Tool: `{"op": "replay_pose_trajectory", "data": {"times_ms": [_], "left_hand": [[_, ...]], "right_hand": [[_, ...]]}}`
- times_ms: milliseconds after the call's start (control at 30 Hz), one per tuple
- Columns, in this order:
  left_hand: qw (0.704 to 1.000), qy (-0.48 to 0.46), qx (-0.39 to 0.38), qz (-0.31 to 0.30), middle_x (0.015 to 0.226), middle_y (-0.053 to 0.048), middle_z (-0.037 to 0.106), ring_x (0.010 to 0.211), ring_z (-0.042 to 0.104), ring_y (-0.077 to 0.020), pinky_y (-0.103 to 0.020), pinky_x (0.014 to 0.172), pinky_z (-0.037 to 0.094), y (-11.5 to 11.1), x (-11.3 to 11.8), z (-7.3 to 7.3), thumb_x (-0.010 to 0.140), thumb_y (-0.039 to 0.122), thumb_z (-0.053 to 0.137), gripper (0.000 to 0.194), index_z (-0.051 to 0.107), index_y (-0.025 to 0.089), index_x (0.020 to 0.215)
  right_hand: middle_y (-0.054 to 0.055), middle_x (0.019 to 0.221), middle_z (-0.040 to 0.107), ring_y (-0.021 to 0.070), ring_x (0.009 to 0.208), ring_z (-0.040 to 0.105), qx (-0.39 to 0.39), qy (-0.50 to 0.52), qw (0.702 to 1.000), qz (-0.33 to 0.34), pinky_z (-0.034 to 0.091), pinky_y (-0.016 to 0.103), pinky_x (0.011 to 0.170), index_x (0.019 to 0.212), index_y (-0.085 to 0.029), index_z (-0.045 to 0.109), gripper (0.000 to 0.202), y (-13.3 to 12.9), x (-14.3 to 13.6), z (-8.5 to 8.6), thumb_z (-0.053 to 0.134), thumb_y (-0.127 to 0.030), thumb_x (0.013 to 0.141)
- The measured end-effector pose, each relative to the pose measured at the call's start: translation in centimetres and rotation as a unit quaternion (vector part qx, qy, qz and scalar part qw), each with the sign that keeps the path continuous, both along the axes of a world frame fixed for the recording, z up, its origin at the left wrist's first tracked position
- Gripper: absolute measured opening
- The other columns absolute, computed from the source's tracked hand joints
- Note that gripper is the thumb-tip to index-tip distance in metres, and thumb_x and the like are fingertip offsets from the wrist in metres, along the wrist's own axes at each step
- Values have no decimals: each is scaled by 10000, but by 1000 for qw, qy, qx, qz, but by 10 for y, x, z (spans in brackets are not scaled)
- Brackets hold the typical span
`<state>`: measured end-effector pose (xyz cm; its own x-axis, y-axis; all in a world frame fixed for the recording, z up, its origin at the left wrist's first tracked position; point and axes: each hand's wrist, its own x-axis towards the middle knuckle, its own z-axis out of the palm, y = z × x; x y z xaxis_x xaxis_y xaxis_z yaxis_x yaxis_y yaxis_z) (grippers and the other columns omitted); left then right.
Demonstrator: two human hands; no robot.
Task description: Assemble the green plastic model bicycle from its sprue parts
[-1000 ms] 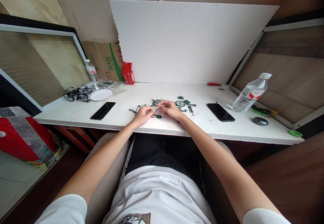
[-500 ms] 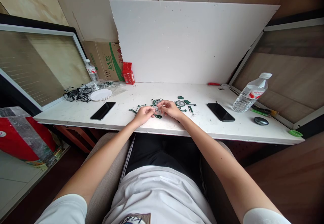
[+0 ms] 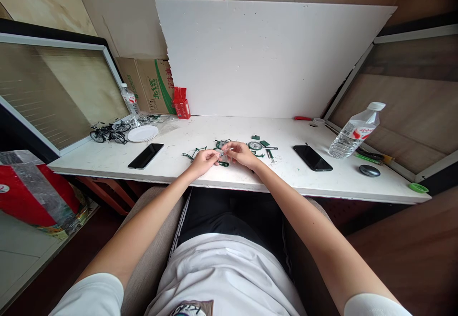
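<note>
Close to the table's front edge, my left hand point(image 3: 204, 162) and my right hand point(image 3: 239, 154) meet with fingers pinched. Between the fingertips is a small greyish piece point(image 3: 221, 154), too small to name; both hands appear to grip it. Left of them lies a green model bicycle frame point(image 3: 195, 153). A wheel point(image 3: 222, 143) with green parts rests just behind my fingers, and a green chain-guard-like part point(image 3: 223, 164) is just below them. Right of my right hand lie another model wheel point(image 3: 255, 146), a green block point(image 3: 264, 143) and several thin green parts.
Phones point(image 3: 146, 156) point(image 3: 312, 158) flank the work area. At left are black model bicycles point(image 3: 109, 132), a white plate point(image 3: 143, 134) and a red box point(image 3: 182, 103). A water bottle point(image 3: 354, 132), a dark oval object point(image 3: 369, 170) and a green lid point(image 3: 418, 188) stand at right.
</note>
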<state>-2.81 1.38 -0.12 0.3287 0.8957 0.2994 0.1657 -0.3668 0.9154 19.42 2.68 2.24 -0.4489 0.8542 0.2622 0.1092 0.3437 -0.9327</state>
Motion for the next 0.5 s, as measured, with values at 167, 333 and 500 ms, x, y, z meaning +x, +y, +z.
{"op": "replay_pose_trajectory", "data": {"times_ms": [167,333,500], "left_hand": [[1000,4,5,-1,942,-116,782,769,710,-198,-320,747,565,0,0,1,902,589,697,456,748,137,944],[1000,3,5,5,908,-112,779,748,702,-196,-321,738,561,-2,0,2,899,595,693,458,742,140,926],[1000,3,3,10,919,-118,782,738,701,-190,-314,726,559,-3,1,3,898,580,691,450,745,134,937]], "right_hand": [[67,1023,740,143,704,670,-3,2,1000,-1,548,250,563,1070,-192,746,278,1,0,-1,718,-412,903],[72,1041,738,137,685,662,1,11,1000,-10,546,258,559,1064,-184,747,292,1,-1,-2,725,-421,895],[66,993,740,137,674,656,-1,14,1000,-8,544,259,563,1076,-181,748,312,2,-1,-2,738,-431,890]]}}
